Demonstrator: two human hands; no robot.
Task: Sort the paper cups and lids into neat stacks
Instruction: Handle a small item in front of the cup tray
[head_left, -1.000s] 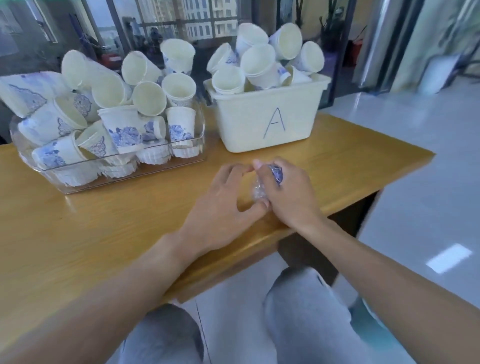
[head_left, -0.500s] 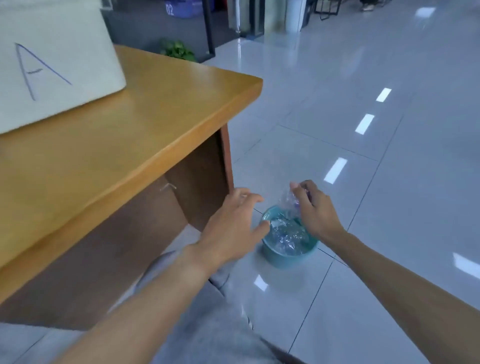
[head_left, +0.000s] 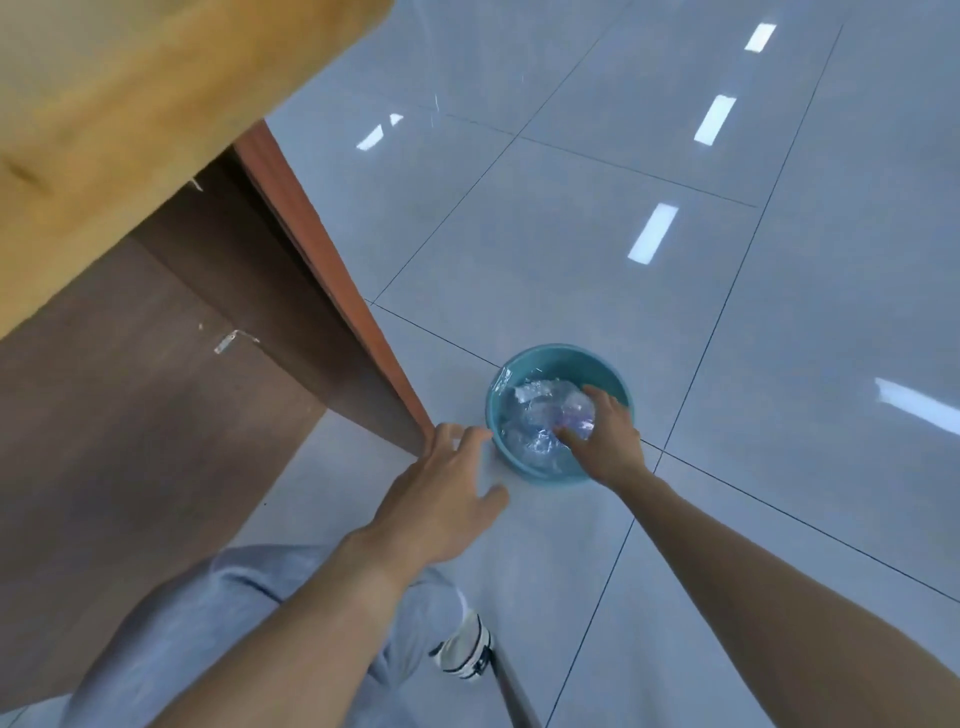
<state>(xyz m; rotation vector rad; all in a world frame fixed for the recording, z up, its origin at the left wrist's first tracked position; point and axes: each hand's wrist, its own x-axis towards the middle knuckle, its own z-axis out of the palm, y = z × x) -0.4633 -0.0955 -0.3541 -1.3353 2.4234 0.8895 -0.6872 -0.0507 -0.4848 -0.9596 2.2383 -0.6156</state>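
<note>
- Right hand (head_left: 608, 436): lower centre of the frame, reaching down into a teal bin (head_left: 621, 375) that stands on the tiled floor (head_left: 597, 208). Fingers are spread and pressed onto crumpled clear plastic wrap (head_left: 535, 415) inside the bin; whether they pinch the wrap cannot be told.
- Left hand (head_left: 441, 499): just left of the bin, fingers straight and relaxed, holding nothing. Fingertips lie near the bin's left rim; contact with it cannot be confirmed.
- Plastic wrap: fills the bin interior, transparent, with faint bluish-purple print showing beside the right hand.
- Paper cups and lids: none within this view.
- Wooden table (head_left: 130, 104): upper left of the frame, seen from its edge, with a dark brown side panel (head_left: 156, 389) below.
- Person's grey trouser leg (head_left: 218, 623) and white shoe (head_left: 467, 649): bottom centre, on the floor.
</note>
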